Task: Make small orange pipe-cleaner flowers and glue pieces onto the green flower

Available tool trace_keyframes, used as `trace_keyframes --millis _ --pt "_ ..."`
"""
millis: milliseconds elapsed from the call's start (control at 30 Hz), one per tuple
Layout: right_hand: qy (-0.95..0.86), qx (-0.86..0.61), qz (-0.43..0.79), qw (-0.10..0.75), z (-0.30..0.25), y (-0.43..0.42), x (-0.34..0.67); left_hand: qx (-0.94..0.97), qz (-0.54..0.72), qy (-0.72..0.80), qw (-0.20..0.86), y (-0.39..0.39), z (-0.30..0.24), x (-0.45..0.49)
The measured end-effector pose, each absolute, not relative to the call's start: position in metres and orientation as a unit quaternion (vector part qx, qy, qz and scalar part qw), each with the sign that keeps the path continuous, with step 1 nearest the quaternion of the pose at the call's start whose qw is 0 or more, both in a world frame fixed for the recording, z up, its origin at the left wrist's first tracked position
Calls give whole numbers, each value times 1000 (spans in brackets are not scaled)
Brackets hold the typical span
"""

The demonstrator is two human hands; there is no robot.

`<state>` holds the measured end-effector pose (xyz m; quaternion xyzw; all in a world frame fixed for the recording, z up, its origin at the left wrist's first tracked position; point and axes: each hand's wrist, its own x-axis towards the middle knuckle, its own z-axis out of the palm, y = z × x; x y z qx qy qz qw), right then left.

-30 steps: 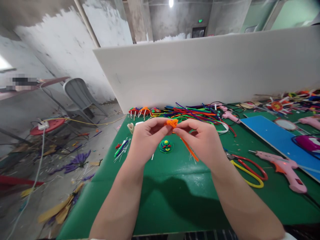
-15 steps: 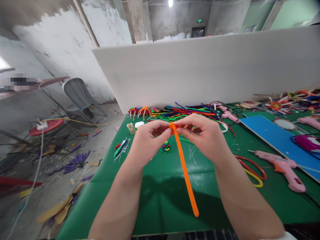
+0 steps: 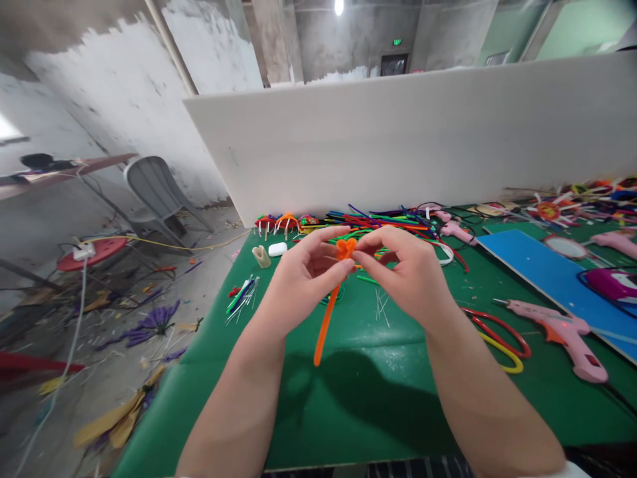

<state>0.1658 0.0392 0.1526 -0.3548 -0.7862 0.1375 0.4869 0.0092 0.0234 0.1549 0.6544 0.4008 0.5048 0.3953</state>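
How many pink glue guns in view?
3. One glue gun lies right of the scissors; a second sits behind the right hand by the stick pile; a third is at the far right edge. Clutter may hide others.

- The left hand [image 3: 298, 282] is bare: no glove, ring or watch shows on it.
- The right hand [image 3: 408, 275] is bare too, with nothing on its fingers or wrist.
- Both forearms are uncovered from the wrists down to the bottom edge of the view.
- A sliver of white cloth, seemingly a sleeve [image 3: 580, 470], shows at the right elbow.
- The nails look short and plain.
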Motion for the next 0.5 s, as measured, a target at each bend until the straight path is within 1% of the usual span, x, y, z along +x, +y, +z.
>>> trace_keyframes --millis 267,400,500 --pt "-794 -349 167 469 154 38 167 660 526 423 329 22 149 13" --pt "-796 -359 165 459 155 37 168 693 509 435 267 19 148 16" --pt "-787 -365 168 468 155 37 168 717 491 444 219 18 149 15"
